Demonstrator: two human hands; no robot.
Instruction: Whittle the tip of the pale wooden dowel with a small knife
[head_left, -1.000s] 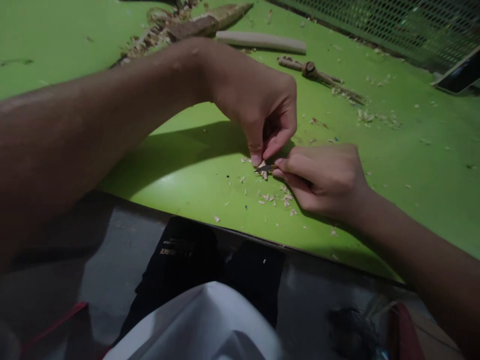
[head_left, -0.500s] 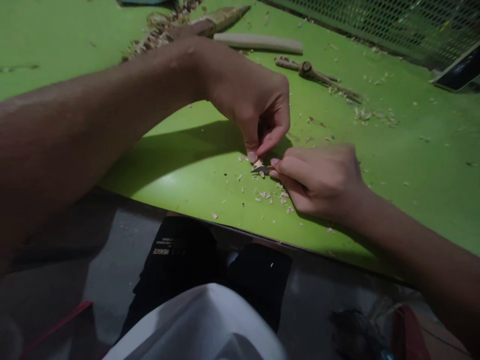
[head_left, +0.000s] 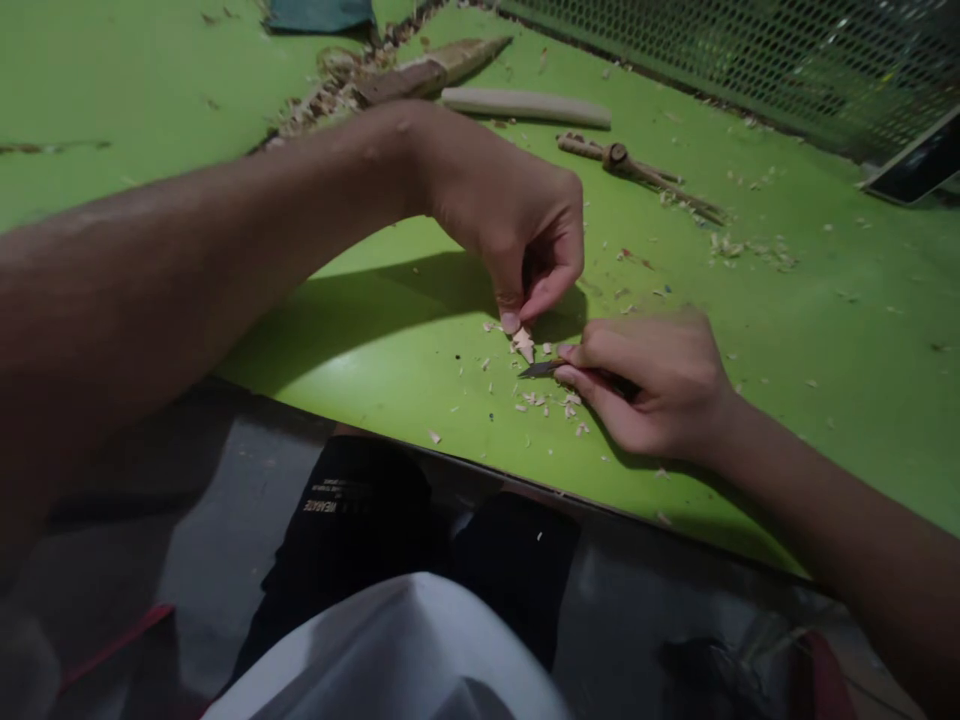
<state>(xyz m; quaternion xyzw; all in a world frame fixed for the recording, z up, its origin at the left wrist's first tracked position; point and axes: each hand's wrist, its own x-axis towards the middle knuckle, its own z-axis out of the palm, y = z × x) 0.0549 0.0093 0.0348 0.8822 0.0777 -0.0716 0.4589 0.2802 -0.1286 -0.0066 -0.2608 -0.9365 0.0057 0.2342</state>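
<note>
Pinches the far end of a small notched wood piece (head_left: 523,346) between thumb and finger of the left hand (head_left: 517,205), grip closed on it at the surface of the green table (head_left: 390,375). Holds a small knife (head_left: 541,368) in the clenched grip of the right hand (head_left: 660,385), right of the wood piece, with blade pointing left just below the near tip of the wood piece. Has fine shavings (head_left: 534,399) scattered around the wood piece, mostly on the near side. Has a knobbed twig (head_left: 616,157) well beyond the wood piece and to the right, a smooth pale stick (head_left: 525,105) farther beyond, and, beyond and to the left, a pointed branch (head_left: 442,68) beside heaped curls (head_left: 326,90). Shows a perforated panel (head_left: 750,60) far beyond the wood piece, rightward.
</note>
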